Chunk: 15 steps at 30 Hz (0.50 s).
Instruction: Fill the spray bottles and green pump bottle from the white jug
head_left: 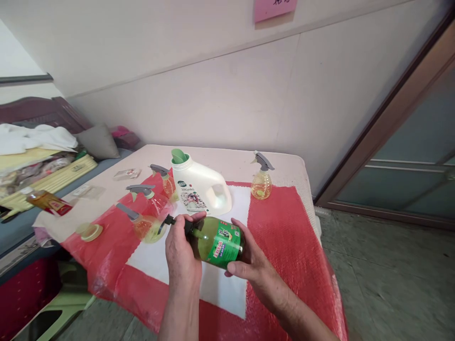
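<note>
Between my two hands a green pump bottle [217,242] lies tilted on its side above the table, its black pump pointing left. My left hand [183,246] is closed around the neck and pump end. At the base end, my right hand [250,260] grips the bottle with thumb below and fingers behind. Just past them stands a white detergent jug [199,184], uncapped, with something green in its mouth. A clear spray bottle [262,182] is upright to the right. Several more spray bottles [144,225] are grouped to the left of the jug.
A red cloth [280,237] and a white sheet [223,289] cover the table. On the left are a round yellowish lid [89,232] and a bottle of amber liquid [50,202] lying down. A wall closes off the back; a framed glass door [419,151] is at right.
</note>
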{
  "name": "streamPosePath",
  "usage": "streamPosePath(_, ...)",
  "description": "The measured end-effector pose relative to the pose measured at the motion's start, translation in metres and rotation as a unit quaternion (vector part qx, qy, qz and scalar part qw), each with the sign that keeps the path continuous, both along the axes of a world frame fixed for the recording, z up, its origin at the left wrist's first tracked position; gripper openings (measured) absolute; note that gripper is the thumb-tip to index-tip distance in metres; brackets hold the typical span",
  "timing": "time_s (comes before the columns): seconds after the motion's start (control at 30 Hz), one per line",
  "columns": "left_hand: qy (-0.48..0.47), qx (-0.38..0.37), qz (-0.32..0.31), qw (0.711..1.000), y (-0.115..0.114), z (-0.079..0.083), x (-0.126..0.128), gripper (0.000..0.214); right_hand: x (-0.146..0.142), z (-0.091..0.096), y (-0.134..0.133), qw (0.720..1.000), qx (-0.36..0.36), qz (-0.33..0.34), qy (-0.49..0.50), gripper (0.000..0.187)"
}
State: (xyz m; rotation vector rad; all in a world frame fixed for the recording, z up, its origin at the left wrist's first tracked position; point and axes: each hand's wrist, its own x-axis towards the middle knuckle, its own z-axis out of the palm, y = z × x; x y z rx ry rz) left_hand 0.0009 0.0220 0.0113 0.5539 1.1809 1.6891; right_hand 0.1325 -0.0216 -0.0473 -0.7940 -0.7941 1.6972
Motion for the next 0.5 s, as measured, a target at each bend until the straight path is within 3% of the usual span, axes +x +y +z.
streamPosePath(0.07, 0.011, 0.001, -0.011, 1.0, -0.0011, -0.0001, -0.0004, 0.027, -0.0001, -0.0021, 0.0006, 0.998, -0.041, 0.036, -0.005, 0.081)
streamPosePath(0.17, 0.029, 0.004, -0.022, 0.999, -0.0033, -0.0007, 0.0, 0.026, -0.0017, -0.006, 0.0021, 0.991, -0.105, 0.08, 0.024, 0.084)
streamPosePath(0.27, 0.031, -0.005, -0.002, 0.999, -0.004, -0.0014, 0.0003, 0.025, -0.0014, -0.0041, 0.0012, 0.997, -0.047, 0.028, 0.056, 0.077)
streamPosePath(0.33, 0.026, -0.011, 0.002, 1.0, -0.0039, -0.0015, -0.0003, 0.026, 0.0, -0.0011, -0.0001, 0.998, -0.011, -0.011, 0.055, 0.093)
streamPosePath(0.4, 0.018, -0.009, -0.015, 1.0, -0.0039, -0.0013, -0.0012, 0.026, 0.0008, 0.0, -0.0005, 0.999, -0.024, -0.004, 0.041, 0.085)
streamPosePath(0.5, 0.019, -0.004, -0.038, 0.999, -0.0042, -0.0012, -0.0022, 0.025, -0.0002, -0.0021, 0.0003, 0.993, -0.099, 0.051, 0.038, 0.072)
